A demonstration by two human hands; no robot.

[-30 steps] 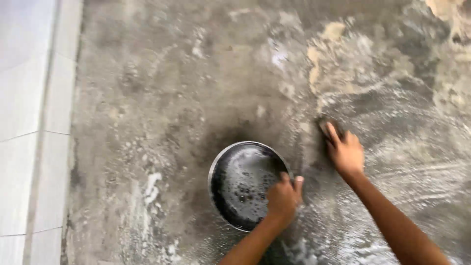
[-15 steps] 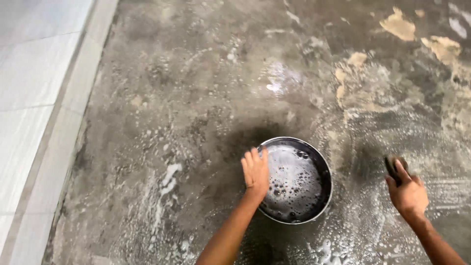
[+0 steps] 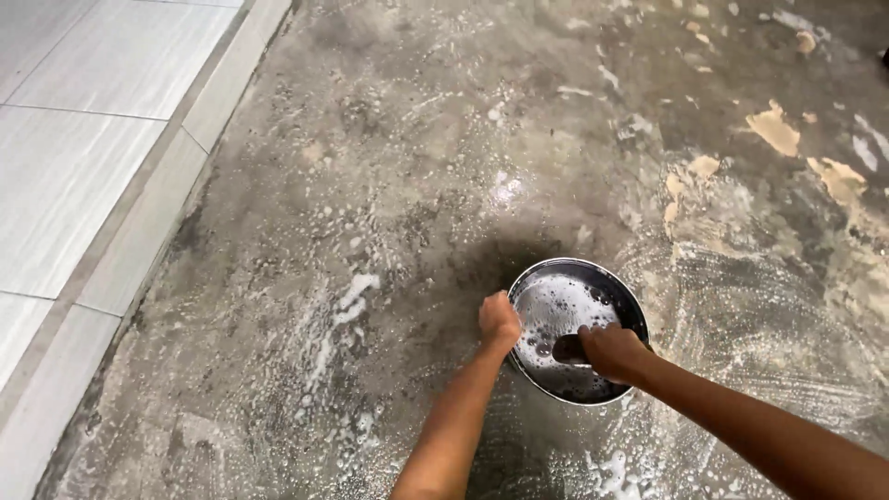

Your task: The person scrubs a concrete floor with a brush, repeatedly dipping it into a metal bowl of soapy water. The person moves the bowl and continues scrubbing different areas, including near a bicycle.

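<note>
In the head view, the right hand, which a moment ago scrubbed the wet concrete floor, now dips its clenched dark scrubber into the soapy metal bowl mid-floor, while the left hand grips the bowl's near rim.

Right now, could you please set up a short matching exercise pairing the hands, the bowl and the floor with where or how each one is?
Column one:
1. left hand
2. right hand
3. metal bowl
4. tiled floor

Column two:
a. pale and dry-looking, along the left edge
b. inside the bowl, holding a dark scrubber in the suds
c. gripping the bowl's near-left rim
d. standing on the wet, soapy concrete floor, holding foamy water

Pairs: 1-c, 2-b, 3-d, 4-a
</note>
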